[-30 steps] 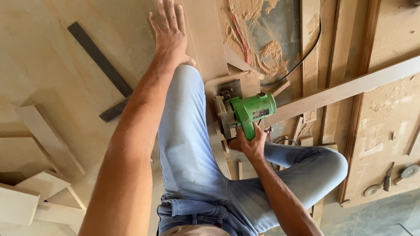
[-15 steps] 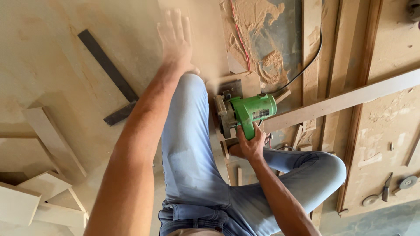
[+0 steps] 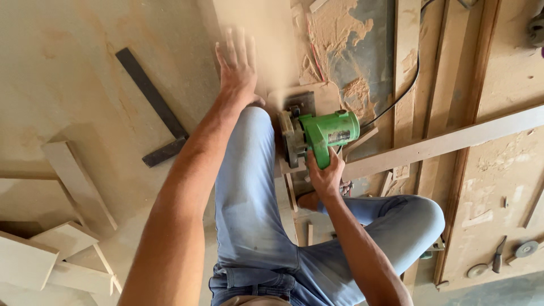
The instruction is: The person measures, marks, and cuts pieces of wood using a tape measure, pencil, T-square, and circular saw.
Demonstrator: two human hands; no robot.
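Green saw (image 3: 326, 136) is gripped by the right hand (image 3: 326, 177) at its handle, resting on the board (image 3: 113, 68) just beside the knee. Left of the saw, the left hand (image 3: 238, 65) is spread flat and empty, fingers blurred. Further left a dark square (image 3: 154, 107) is lying on the board.

Sawdust-coated board flooring (image 3: 85, 68) fills the view in even daylight. Offcut wood blocks (image 3: 51, 255) are piled at eight o'clock. Long timber strips (image 3: 447, 141) run toward three o'clock, and loose sawdust (image 3: 340, 34) is heaped at twelve.
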